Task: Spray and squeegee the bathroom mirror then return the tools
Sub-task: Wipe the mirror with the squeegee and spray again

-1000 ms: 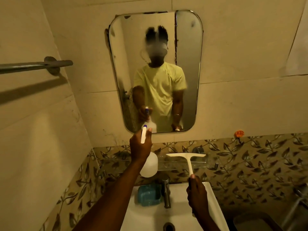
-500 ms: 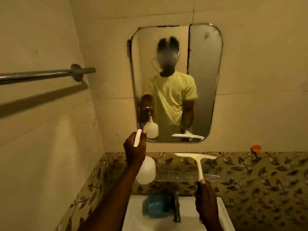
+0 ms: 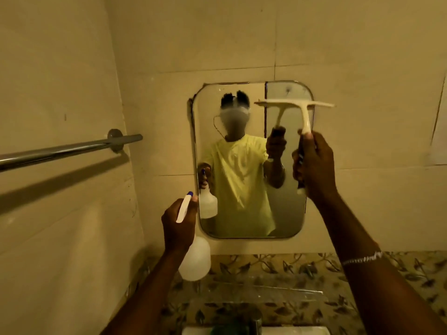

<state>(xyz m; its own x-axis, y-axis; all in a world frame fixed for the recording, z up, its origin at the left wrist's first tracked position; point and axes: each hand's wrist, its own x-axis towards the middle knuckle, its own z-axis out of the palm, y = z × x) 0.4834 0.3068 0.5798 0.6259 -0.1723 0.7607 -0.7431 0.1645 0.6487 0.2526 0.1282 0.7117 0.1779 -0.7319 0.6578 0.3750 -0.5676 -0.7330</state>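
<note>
A rounded rectangular mirror (image 3: 285,213) hangs on the tiled wall and reflects a person in a yellow shirt. My left hand (image 3: 177,226) grips a white spray bottle (image 3: 194,261) by its trigger head, low and just left of the mirror's bottom corner. My right hand (image 3: 313,168) holds a white squeegee (image 3: 306,112) by the handle, raised in front of the mirror's upper right part. The squeegee blade lies level near the mirror's top edge. Whether the blade touches the glass is unclear.
A chrome towel bar (image 3: 60,151) juts out from the left wall at mirror height. Below the mirror run leaf-patterned tiles (image 3: 278,267) and a clear glass shelf (image 3: 266,290). The white sink rim (image 3: 290,331), a tap and a teal object sit at the bottom edge.
My right hand has lifted the squeegee from above the sink up to the mirror's upper right. The view has tilted upward. The left hand keeps the spray bottle low.
</note>
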